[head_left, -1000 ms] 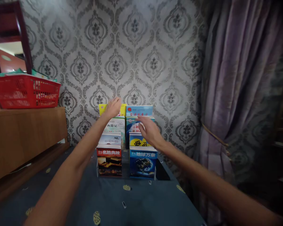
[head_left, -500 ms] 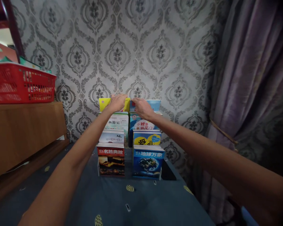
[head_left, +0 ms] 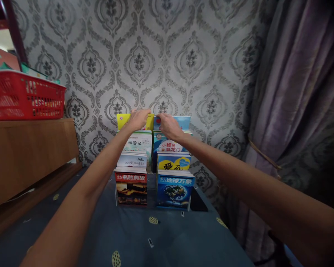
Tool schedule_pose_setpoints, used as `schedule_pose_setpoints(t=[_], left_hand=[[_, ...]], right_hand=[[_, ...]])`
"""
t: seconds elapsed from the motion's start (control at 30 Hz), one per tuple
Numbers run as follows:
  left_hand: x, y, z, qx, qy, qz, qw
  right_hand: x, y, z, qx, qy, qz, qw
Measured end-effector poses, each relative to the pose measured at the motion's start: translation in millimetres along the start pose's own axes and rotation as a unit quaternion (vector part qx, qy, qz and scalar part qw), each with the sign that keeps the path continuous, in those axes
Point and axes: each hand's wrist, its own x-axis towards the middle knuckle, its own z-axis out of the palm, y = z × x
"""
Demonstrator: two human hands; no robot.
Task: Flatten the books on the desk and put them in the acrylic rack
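Observation:
My left hand [head_left: 138, 119] bends over the top edge of a yellow book [head_left: 123, 118] in the back row on the left, its fingers closed on that edge and partly hidden. Beside it, my right hand [head_left: 169, 126] grips the top of a light-blue book [head_left: 183, 121] at the back right. In front, two columns of upright books step downward: a white book [head_left: 137, 142], a pale-blue book [head_left: 130, 161] and a red book [head_left: 131, 189] on the left; a teal book [head_left: 157, 142], a yellow-and-blue book [head_left: 174, 163] and a blue globe-covered book [head_left: 174, 191] on the right.
The books stand on a dark blue patterned cloth [head_left: 133, 233] against a patterned wall [head_left: 139, 63]. A flat black object [head_left: 198, 201] lies at their right. Left, a red basket [head_left: 25, 96] sits on a wooden cabinet [head_left: 33, 155]. A tied curtain [head_left: 278, 111] hangs on the right.
Both hands stay at the back books. The left fingers look a little more bent over the yellow book's edge. The view has shifted slightly.

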Motion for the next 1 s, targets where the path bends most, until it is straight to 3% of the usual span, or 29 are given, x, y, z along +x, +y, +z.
schedule_pose_setpoints(t=[0.37,0.8,1.0], left_hand=[[6.1,-11.2,0.0,-0.011,-0.005,0.025,1.000],[5.1,-2.7,-9.4,0.050,-0.077,0.008,0.996],[4.3,-1.8,-8.3,0.053,-0.079,0.014,0.995]], right_hand=[[0.2,0.2,2.7,0.019,0.010,0.015,1.000],[-4.7,-3.5,-0.8,-0.030,0.005,-0.040,0.999],[-8.5,-4.3,-0.4,-0.035,0.017,-0.046,0.998]])
